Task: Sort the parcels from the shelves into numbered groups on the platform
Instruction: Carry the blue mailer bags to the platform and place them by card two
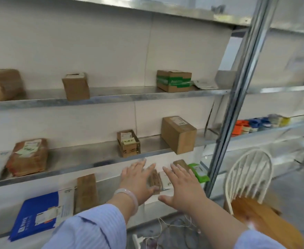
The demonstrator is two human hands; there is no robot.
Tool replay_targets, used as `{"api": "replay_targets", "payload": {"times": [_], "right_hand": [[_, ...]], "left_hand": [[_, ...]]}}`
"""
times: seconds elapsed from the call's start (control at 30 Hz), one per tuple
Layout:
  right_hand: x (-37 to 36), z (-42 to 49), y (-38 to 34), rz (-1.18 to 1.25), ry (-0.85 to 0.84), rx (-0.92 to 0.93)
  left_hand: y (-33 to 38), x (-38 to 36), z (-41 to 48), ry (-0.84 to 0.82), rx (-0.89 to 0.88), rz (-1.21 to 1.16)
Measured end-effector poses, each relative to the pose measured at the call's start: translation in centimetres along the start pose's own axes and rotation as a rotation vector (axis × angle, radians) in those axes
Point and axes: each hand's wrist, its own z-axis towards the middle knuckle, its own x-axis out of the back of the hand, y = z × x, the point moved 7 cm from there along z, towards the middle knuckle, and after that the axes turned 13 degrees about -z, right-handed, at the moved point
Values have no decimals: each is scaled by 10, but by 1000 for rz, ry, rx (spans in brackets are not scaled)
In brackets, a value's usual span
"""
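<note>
Left hand (138, 178): fingers straight and spread, empty, stretched toward the lower shelf (110, 186).
Right hand (180, 187): flat and empty too, just beside the left, not touching it.
Parcels: a small brown parcel (154, 180) and a white parcel (165, 180) lie between the hands; blur hides any contact.
Beyond right fingertips: brown box (181, 164), green pouch (198, 172).

Both arms reach forward, side by side. Left hand (138, 178) is flat, back up, fingers straight and close together. Right hand (181, 186) is the same, thumb splayed out to the left. Pale bracelet (128, 194) on left wrist. Blue striped sleeve (93, 229) ends just behind it; right forearm is bare.
</note>
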Motion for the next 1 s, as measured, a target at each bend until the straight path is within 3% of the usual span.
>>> {"api": "replay_targets", "payload": {"times": [0.23, 0.57, 0.8, 1.0], "right_hand": [[-12, 57, 46, -16, 3, -20], [-10, 173, 32, -17, 0, 77], [-8, 246, -22, 24, 36, 270], [1, 280, -122, 90, 83, 549]], "left_hand": [[7, -22, 90, 4, -38, 49], [-41, 1, 180, 21, -4, 63], [-113, 32, 190, 99, 165, 85], [-191, 65, 138, 187, 435, 137]]}}
